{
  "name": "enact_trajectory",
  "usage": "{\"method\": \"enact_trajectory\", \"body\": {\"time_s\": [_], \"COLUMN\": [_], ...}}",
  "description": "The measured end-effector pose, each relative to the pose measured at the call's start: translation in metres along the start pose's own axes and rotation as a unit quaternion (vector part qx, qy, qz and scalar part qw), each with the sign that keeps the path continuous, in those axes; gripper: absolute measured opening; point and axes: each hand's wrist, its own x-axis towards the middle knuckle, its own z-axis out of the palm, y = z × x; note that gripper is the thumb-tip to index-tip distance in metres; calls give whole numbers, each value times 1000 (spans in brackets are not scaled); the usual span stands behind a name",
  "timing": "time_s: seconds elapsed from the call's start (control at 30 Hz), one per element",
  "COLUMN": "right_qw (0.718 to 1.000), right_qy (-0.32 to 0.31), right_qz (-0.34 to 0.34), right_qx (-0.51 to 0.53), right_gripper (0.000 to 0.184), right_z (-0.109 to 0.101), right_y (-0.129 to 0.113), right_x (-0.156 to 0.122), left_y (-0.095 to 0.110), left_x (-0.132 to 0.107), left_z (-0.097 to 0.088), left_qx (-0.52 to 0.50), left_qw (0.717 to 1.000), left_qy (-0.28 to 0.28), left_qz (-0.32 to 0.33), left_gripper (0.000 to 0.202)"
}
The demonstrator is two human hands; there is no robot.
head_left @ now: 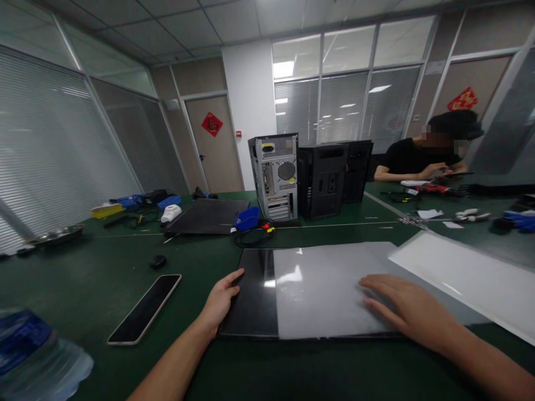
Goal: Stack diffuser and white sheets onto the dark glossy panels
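A flat black glossy panel (pixel 253 295) lies on the green table in front of me, and a translucent white sheet (pixel 321 289) covers most of it. My left hand (pixel 219 301) rests on the panel's left edge, fingers together, thumb on top. My right hand (pixel 401 309) lies flat on the white sheet at its right side, fingers stretched out to the left. Neither hand holds anything up.
A phone (pixel 144 309) lies face up to the left, a water bottle (pixel 33 356) at bottom left. Another white sheet (pixel 463 278) lies at right. Three computer cases (pixel 278 175) stand at the back, with a blue tray (pixel 247 219), cables and tools. A person (pixel 422 159) sits at far right.
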Motion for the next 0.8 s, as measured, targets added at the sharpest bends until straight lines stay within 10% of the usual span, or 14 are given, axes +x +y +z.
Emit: {"method": "enact_trajectory", "body": {"time_s": [0.8], "right_qw": [989], "right_qy": [-22], "right_qz": [-90], "right_qx": [111], "right_gripper": [36], "right_z": [0], "right_y": [-19], "right_x": [3], "left_y": [2], "left_x": [-3], "left_z": [1], "left_qx": [45], "left_qw": [998], "left_qy": [-16], "left_qz": [47], "left_gripper": [53]}}
